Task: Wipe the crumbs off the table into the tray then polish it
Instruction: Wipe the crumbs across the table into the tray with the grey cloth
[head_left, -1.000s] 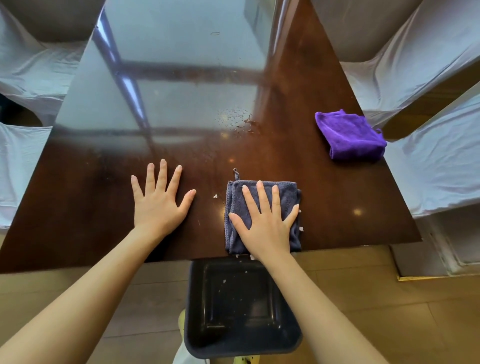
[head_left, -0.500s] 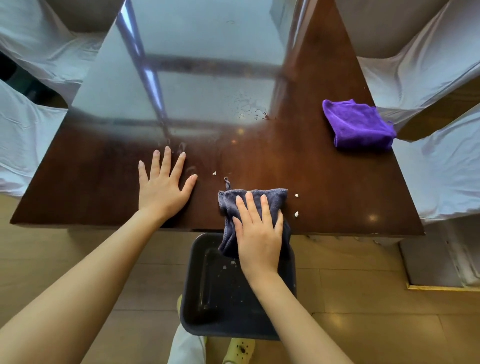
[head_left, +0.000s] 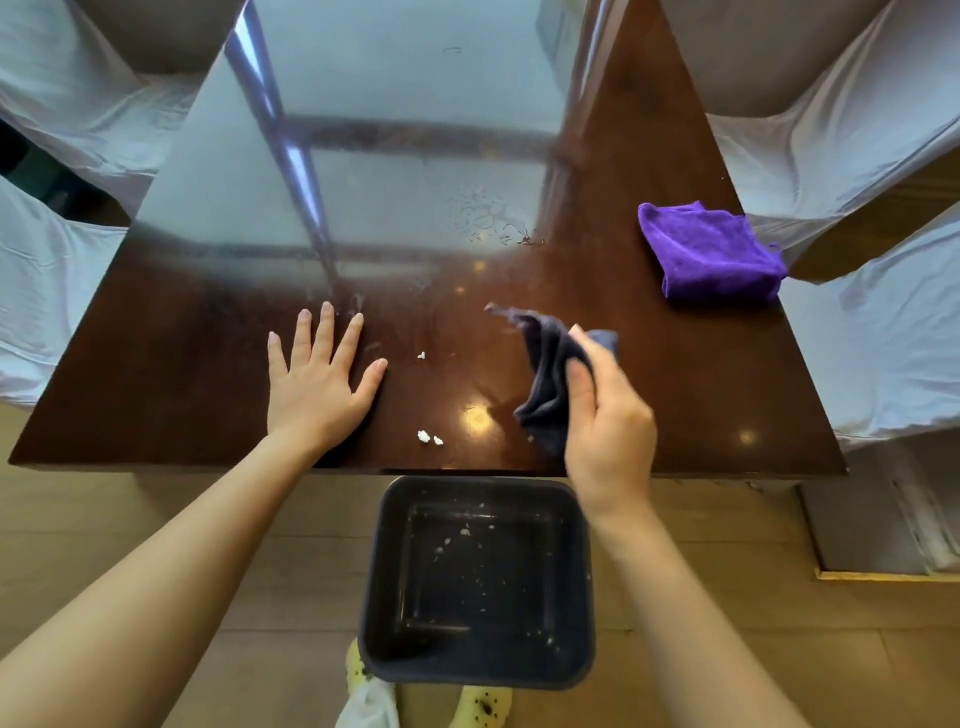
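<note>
Right hand (head_left: 605, 415) grip closed on grey cloth (head_left: 545, 374); crumbs (head_left: 430, 437) sit left of it on counter (head_left: 701, 395), tray (head_left: 478, 582) below edge; left hand (head_left: 317, 384) flat, open.

We have a single view, worn on the person's head, looking steeply down and forward over the near edge of the table (head_left: 675, 395). It sits close above both forearms, taking in the tray (head_left: 475, 670) below the edge and the floor (head_left: 779, 597) underneath

I stand in a dining room or banquet hall: a glossy dark wooden worktop (head_left: 649, 364), chairs in white cloth covers (head_left: 857, 130) around it, wood-look floor (head_left: 779, 623).
</note>
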